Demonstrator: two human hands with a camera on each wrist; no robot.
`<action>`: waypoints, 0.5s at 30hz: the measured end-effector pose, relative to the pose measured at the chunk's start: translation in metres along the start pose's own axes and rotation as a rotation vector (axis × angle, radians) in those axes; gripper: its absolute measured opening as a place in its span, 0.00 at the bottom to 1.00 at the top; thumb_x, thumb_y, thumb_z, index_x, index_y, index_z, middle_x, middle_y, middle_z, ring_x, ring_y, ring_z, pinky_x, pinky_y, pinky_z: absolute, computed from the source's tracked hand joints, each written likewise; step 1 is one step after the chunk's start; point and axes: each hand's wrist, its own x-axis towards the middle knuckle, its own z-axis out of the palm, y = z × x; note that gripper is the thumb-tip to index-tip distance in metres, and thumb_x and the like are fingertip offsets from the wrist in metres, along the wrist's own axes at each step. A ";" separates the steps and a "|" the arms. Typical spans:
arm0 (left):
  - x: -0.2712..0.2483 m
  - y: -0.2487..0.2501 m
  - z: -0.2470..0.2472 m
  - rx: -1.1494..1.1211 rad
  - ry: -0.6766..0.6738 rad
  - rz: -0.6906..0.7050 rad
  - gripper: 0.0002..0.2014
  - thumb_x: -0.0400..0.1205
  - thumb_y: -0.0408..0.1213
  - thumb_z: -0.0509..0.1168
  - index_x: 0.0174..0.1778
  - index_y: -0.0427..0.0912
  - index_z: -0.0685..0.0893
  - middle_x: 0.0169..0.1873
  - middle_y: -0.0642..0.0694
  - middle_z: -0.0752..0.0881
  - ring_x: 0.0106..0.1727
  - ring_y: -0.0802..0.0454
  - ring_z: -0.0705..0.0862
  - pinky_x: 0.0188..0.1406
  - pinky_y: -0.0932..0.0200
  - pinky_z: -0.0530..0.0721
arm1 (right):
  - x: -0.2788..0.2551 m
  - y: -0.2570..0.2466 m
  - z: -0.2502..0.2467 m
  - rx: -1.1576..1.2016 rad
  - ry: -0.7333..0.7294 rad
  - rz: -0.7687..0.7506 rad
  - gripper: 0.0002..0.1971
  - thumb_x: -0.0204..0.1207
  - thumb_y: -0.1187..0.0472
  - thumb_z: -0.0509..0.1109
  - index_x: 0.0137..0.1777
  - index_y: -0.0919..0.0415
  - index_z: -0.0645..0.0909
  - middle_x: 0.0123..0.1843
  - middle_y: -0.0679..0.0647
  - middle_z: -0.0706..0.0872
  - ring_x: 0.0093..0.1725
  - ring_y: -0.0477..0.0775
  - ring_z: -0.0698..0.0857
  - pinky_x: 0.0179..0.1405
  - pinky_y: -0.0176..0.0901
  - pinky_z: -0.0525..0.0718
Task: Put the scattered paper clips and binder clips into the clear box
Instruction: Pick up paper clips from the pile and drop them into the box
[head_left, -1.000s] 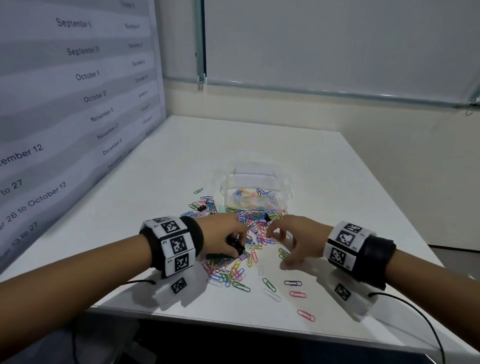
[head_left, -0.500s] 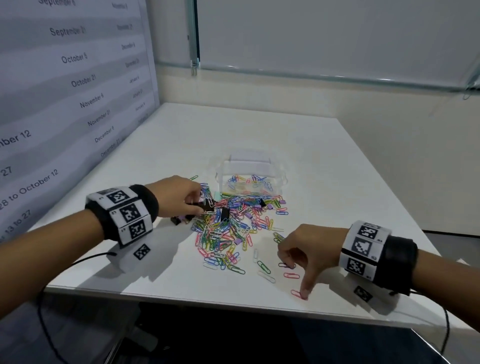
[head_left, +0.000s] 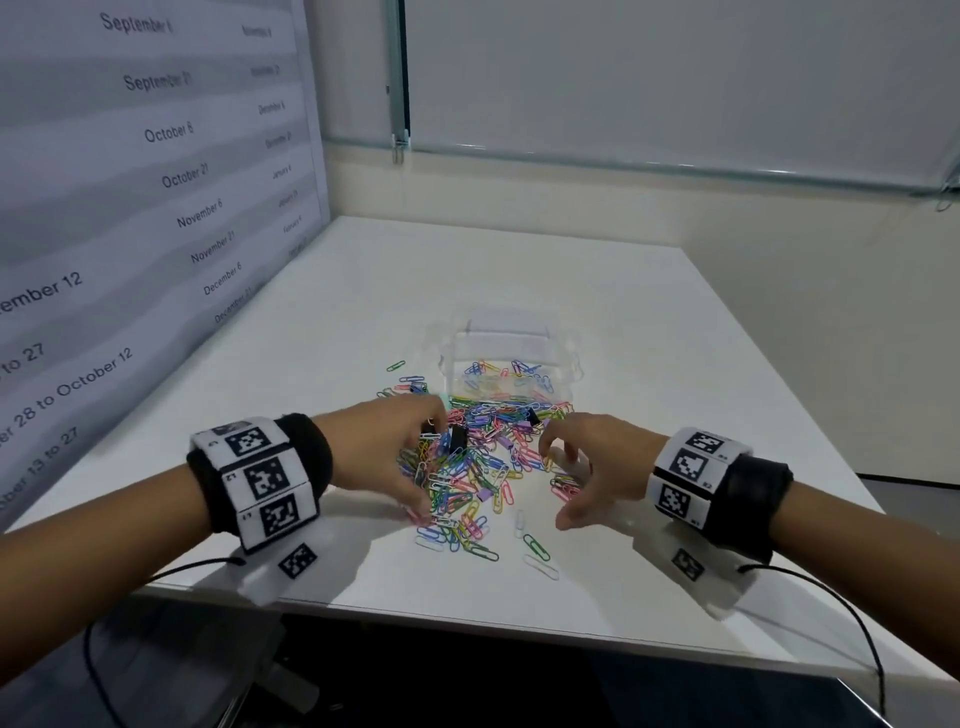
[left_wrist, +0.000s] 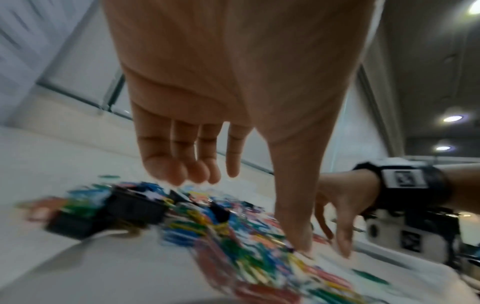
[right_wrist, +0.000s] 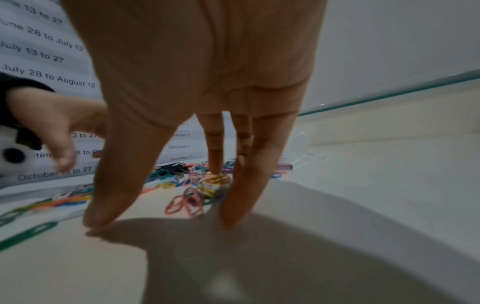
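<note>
On the table (head_left: 649, 364), a heap of coloured paper clips (head_left: 467, 467), way too many to count, is flanked by two hands. At least three black binder clips (head_left: 457, 438) are mixed in. Some clips are already in the box (head_left: 511, 364) behind. Left hand (head_left: 387, 457) and right hand (head_left: 597, 462) are spread, nothing gripped.

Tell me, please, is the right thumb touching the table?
Touching: in the right wrist view the right thumb tip meets its own shadow on the table.
</note>
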 end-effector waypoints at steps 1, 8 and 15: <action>0.000 0.005 0.005 0.008 -0.064 0.030 0.37 0.63 0.53 0.79 0.65 0.54 0.68 0.43 0.60 0.72 0.37 0.64 0.72 0.33 0.68 0.68 | 0.001 -0.002 0.002 -0.013 -0.010 0.014 0.36 0.56 0.43 0.82 0.63 0.48 0.72 0.51 0.46 0.74 0.48 0.49 0.76 0.49 0.43 0.79; 0.018 0.030 0.023 0.055 -0.100 0.089 0.29 0.73 0.48 0.74 0.69 0.53 0.72 0.50 0.52 0.71 0.48 0.56 0.70 0.41 0.66 0.68 | 0.020 -0.017 0.010 0.093 0.037 -0.014 0.31 0.60 0.47 0.82 0.61 0.53 0.76 0.54 0.51 0.82 0.52 0.53 0.80 0.54 0.47 0.80; 0.039 0.036 0.025 0.122 -0.018 0.074 0.15 0.79 0.36 0.66 0.62 0.45 0.79 0.56 0.43 0.79 0.58 0.46 0.78 0.49 0.59 0.73 | 0.026 -0.027 0.004 0.115 0.063 -0.010 0.10 0.67 0.58 0.78 0.46 0.55 0.82 0.42 0.49 0.81 0.42 0.49 0.78 0.43 0.39 0.75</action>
